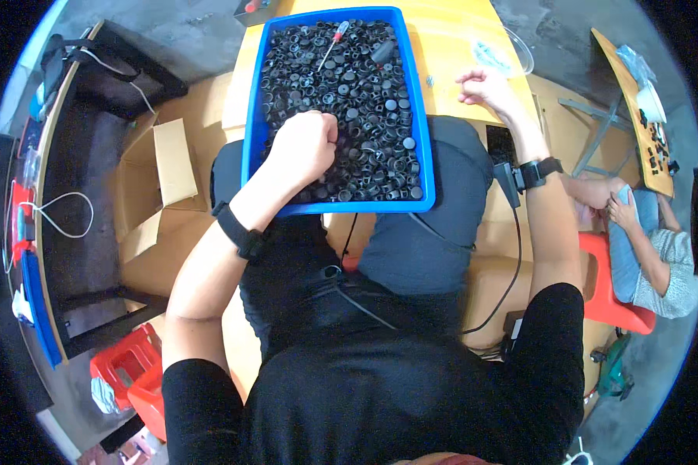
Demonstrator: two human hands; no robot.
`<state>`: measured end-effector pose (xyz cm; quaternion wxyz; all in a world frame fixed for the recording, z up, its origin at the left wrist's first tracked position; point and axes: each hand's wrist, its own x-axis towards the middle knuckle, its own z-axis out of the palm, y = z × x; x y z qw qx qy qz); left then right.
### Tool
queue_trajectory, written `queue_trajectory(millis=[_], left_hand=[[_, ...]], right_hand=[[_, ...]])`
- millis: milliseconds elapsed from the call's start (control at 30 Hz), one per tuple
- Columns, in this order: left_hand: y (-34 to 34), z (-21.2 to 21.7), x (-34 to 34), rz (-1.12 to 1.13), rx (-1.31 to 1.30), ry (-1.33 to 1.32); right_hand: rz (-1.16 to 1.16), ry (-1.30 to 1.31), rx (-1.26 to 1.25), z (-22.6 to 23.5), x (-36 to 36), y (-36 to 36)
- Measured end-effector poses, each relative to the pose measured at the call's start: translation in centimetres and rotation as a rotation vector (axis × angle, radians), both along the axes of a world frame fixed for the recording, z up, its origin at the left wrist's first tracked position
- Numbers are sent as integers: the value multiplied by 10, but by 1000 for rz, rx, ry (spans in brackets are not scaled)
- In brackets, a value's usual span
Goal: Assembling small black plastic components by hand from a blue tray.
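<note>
A blue tray (430,174) filled with small round black plastic caps (357,116) rests in front of me, its near end over my lap. My left hand (306,147) is closed above the left side of the caps; its curled fingers hide whatever they may hold. To the right of the tray, over the wooden table (450,46), my right hand (485,89) is held with its fingers curled together. I cannot make out anything between them. A screwdriver (333,45) with a red and clear handle lies on the caps near the tray's far end, beside a larger dark cone-shaped piece (382,53).
Clear plastic bags (492,58) lie at the table's right side. On the left stand an open cardboard box (159,182) and a black-framed table (93,101). Red stools (128,364) are at lower left. Another person (663,267) sits at right by a second table (636,116). Cables hang near my lap.
</note>
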<state>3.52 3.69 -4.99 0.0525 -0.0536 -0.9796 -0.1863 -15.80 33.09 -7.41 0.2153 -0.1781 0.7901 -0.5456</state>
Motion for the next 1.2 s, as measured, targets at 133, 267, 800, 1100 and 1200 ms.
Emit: queue_trajectory(millis=[133, 267, 800, 1100, 1200], left_hand=[[-7, -5, 0, -40, 53, 109], [-5, 16, 2, 74, 350, 41], [3, 67, 108, -187, 1610, -130], [1, 66, 126, -154, 1385, 45], [4, 57, 131, -129, 1250, 141]], right_hand=[[-94, -25, -75, 9, 9, -1], [-99, -29, -144, 13, 21, 22], [291, -198, -568, 126, 232, -109], [268, -251, -438, 125, 245, -122], [231, -251, -423, 116, 250, -127]])
